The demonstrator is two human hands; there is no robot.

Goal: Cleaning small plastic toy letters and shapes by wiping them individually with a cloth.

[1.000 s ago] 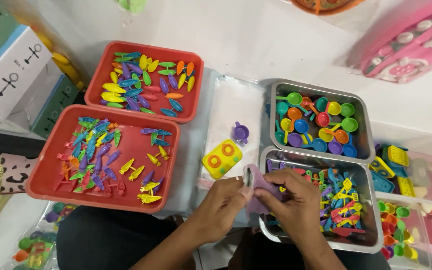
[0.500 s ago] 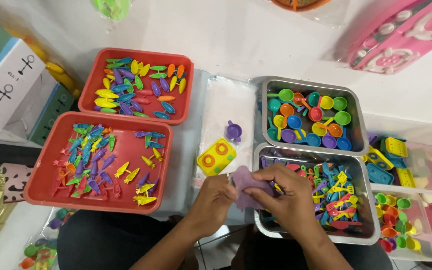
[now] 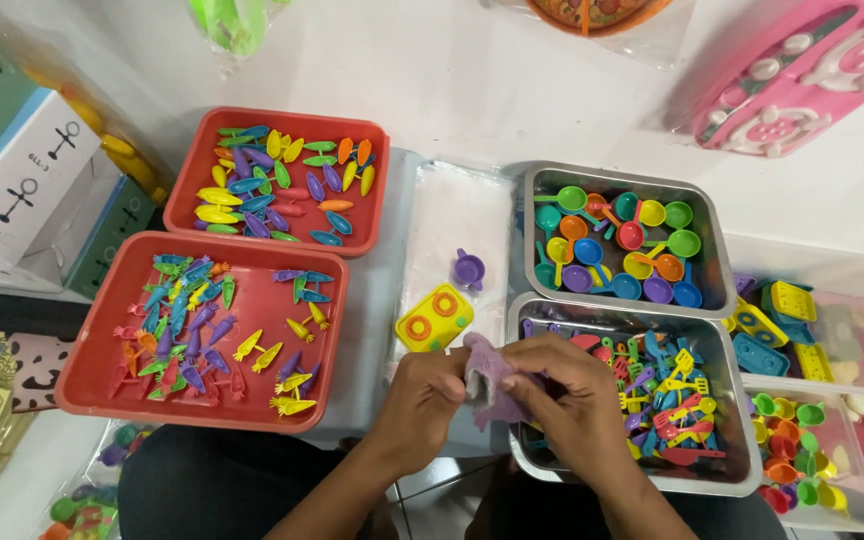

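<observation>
Both our hands have drawn a little nearer to us since the earlier frames, the purple piece kept pinched between them.

From the head camera, our left hand (image 3: 422, 400) and right hand (image 3: 567, 400) each close on the soft, crumpled purple piece (image 3: 490, 385), seemingly to work it, at the near metal tray's (image 3: 742, 480) left edge. Left of that tray lie a yellow toy stove (image 3: 435, 318) and a purple cup (image 3: 469, 269).

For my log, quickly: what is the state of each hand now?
Left hand: closed on the purple piece.
Right hand: closed on the same purple piece, fingers pinching it.
</observation>
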